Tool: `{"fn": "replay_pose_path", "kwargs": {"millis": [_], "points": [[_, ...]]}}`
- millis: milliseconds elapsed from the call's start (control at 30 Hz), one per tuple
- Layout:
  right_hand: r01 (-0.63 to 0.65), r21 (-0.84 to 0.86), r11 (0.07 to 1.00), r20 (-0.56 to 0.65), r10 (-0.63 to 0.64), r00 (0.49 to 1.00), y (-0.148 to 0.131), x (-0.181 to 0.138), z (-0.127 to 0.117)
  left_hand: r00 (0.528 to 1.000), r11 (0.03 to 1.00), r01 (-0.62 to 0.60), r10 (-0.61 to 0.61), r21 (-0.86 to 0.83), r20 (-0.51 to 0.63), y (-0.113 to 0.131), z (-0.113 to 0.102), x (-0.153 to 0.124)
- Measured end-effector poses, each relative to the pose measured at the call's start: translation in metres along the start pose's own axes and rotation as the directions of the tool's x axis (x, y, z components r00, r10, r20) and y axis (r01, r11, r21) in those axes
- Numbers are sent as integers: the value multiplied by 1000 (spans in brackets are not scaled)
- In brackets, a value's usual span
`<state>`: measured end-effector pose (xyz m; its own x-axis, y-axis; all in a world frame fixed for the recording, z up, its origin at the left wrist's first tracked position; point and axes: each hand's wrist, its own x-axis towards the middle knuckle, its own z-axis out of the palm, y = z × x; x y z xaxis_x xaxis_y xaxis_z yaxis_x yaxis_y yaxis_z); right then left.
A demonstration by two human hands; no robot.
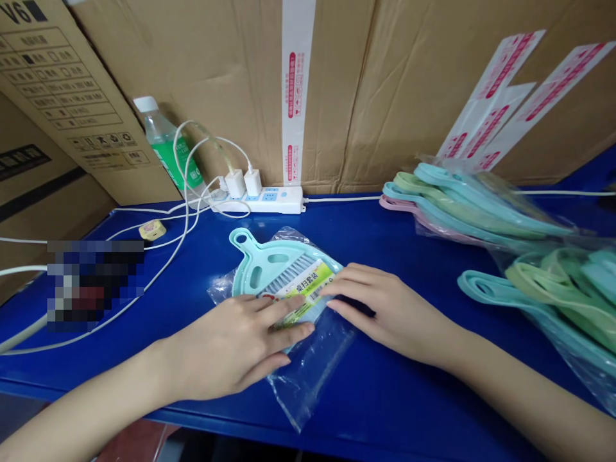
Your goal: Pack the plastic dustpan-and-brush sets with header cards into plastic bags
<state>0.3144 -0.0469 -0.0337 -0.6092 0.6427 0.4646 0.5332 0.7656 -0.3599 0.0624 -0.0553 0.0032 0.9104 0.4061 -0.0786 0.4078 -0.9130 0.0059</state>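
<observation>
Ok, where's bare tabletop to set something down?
Best: blue tabletop behind the bagged dustpan, between power strip and far bagged stack. Another: left of the dustpan, between white cables and left hand. Narrower: between right hand and near bagged stack. Crowded: right side, with both stacks; far left, with cables.

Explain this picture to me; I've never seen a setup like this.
There is no robot here, just a person's two bare hands. The single picture comes from a camera worn on the head, looking forward and down. The left hand and right hand both rest on a light-blue dustpan-and-brush set in clear plastic, lying on a blue tabletop. More bagged dustpans are piled at the right. Toward the back are a white power strip and a green-labelled bottle, before cardboard boxes.
</observation>
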Motion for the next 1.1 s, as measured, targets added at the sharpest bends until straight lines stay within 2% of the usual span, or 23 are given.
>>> {"fn": "replay_pose_path", "kwargs": {"millis": [100,233,367,433,567,733,933,1100], "points": [[-84,-23,996,-18,84,996,5,1,1,1000,1000,-11,11,-6,-12,0,0,-1],[-127,-119,985,-77,118,990,10,-1,2,1000,999,-13,14,-37,3,1,0,-2],[-183,-64,981,-160,171,972,12,-1,0,1000,997,-2,4,-79,22,0,-2,-5],[-232,5,973,-161,230,960,12,0,0,1000,994,2,1,-110,25,-1,-4,-6],[-304,130,944,-111,319,941,11,1,-1,998,984,-15,25,-177,59,-5,-11,-8],[-364,237,901,30,368,929,8,1,-5,995,958,-52,75,-280,70,-12,-16,-10],[-395,228,890,189,358,914,5,-1,-12,996,942,-54,74,-332,48,-16,-23,-11],[-340,143,930,187,312,932,5,-2,-17,995,921,-82,100,-381,30,-17,-25,-10]]}}
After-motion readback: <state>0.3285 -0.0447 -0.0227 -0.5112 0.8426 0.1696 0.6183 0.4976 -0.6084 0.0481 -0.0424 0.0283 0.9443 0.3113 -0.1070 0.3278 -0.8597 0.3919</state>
